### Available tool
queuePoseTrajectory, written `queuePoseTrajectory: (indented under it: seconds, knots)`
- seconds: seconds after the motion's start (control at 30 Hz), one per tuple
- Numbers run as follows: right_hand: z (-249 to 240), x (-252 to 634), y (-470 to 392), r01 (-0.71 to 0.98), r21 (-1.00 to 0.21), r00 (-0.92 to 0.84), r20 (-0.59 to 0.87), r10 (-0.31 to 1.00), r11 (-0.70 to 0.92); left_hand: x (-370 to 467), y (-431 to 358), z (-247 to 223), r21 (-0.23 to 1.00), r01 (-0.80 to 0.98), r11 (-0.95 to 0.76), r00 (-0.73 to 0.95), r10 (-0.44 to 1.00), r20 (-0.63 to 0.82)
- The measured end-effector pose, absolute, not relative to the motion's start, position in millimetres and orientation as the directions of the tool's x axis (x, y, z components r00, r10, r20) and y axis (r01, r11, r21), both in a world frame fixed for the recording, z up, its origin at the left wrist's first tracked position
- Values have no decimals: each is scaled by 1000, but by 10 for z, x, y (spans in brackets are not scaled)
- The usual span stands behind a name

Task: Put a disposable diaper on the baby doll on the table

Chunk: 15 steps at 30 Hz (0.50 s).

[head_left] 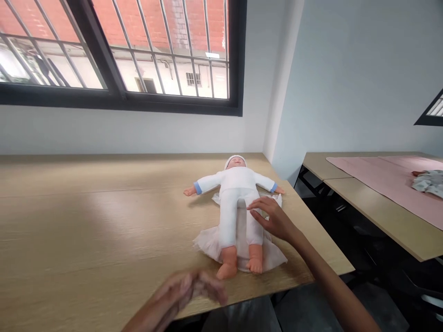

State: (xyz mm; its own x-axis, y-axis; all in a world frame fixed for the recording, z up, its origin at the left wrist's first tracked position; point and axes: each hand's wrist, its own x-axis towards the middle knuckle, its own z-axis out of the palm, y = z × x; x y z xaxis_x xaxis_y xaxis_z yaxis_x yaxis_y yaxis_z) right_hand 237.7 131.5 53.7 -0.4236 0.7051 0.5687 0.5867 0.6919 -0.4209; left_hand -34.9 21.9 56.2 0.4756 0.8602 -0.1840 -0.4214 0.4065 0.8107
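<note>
A baby doll [238,182] in a white suit with blue cuffs and a white cap lies on its back, arms spread, bare feet toward me. Under its legs and hips a thin whitish cloth [207,240] is spread on the wooden table [86,221]. My right hand [270,216] is over the doll's leg on the right side, fingers apart and holding nothing; whether it touches the leg is unclear. Blurred by motion, my left hand [197,286] hovers near the table's front edge, just left of the doll's feet, its grip hard to make out.
Beyond the table stands a white wall [138,131] with a barred window. At the right, across a gap, another table [374,198] bears a pink cloth [380,173] and a crumpled patterned cloth [429,182]. Dark seats show below the front edge.
</note>
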Motion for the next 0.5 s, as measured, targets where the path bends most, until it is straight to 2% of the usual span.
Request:
queuePoseTrajectory:
  seconds: [0.03,0.07,0.1,0.17,0.23,0.33,0.5]
  knots:
    - [574,2337,1435,554,-449,-440,556,705,701,-307,352,671,940,-241,242,417,900,-125]
    - [593,2297,1545,525,-472,-459,543,703,708,-231,516,755,995,-68,70,349,936,-42]
    - [591,2258,1643,508,-485,-472,535,701,712,-132,705,808,996,53,-72,271,961,55]
    - [527,2206,1799,536,-485,-435,544,718,692,83,1108,825,929,226,-293,70,956,285]
    - [407,2204,1909,613,-487,-305,580,755,622,257,1467,758,814,427,-393,32,907,421]
    - [232,2275,1999,672,-544,-142,571,808,502,379,1783,628,698,609,-378,104,910,402]
    - [185,2366,1969,672,-656,-164,321,933,344,370,1783,510,635,729,-254,197,967,160]
